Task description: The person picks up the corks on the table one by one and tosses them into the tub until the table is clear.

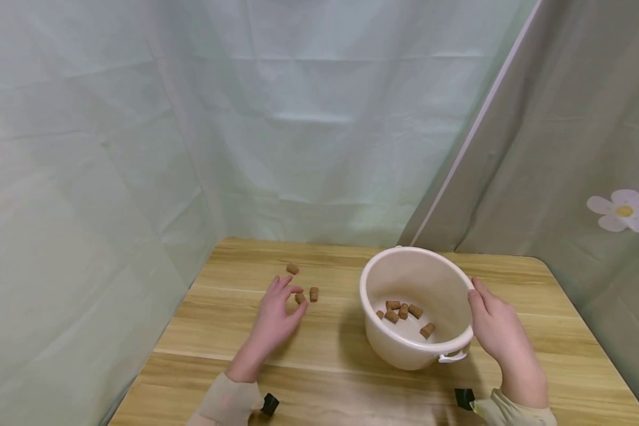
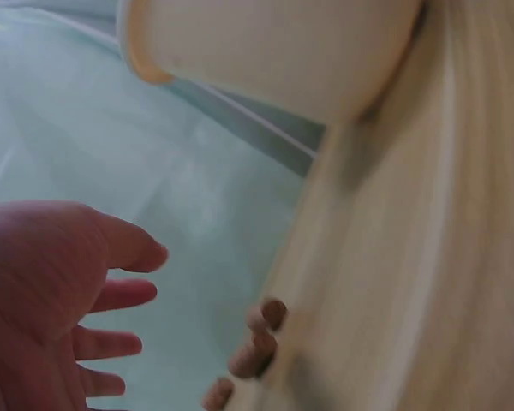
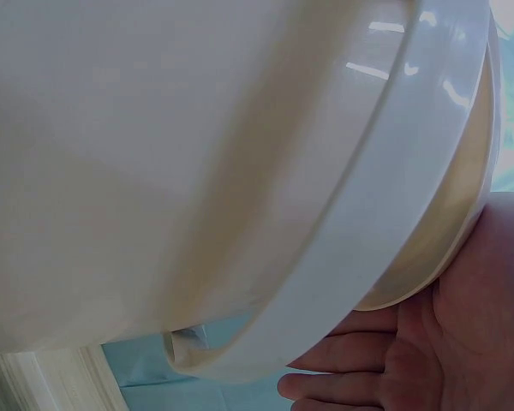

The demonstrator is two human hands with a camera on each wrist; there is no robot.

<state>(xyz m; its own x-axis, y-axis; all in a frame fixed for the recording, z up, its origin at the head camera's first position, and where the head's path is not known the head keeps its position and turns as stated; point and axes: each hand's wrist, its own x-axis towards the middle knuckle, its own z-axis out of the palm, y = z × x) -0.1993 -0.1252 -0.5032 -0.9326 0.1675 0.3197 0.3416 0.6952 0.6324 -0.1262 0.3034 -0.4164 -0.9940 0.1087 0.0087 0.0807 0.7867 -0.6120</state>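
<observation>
My left hand (image 1: 278, 316) hovers over the left part of the table, thumb and forefinger apart, holding nothing. Close to those fingertips is a brown cork (image 1: 300, 298), partly covered by them in the head view. A second cork (image 1: 313, 294) lies just right of it, and a third cork (image 1: 293, 268) farther back. In the left wrist view, the same corks (image 2: 254, 354) sit apart from the hand. My right hand (image 1: 497, 325) grips the right rim of a cream plastic bucket (image 1: 404, 349). Several corks (image 1: 403, 311) rest on the bucket's floor.
The wooden table (image 1: 202, 337) carries the bucket right of centre. A white handle (image 3: 368, 205) crosses the bucket's outside in the right wrist view. Pale green curtains (image 1: 319, 130) hang behind and beside the table, with a flower print (image 1: 624, 210) at right.
</observation>
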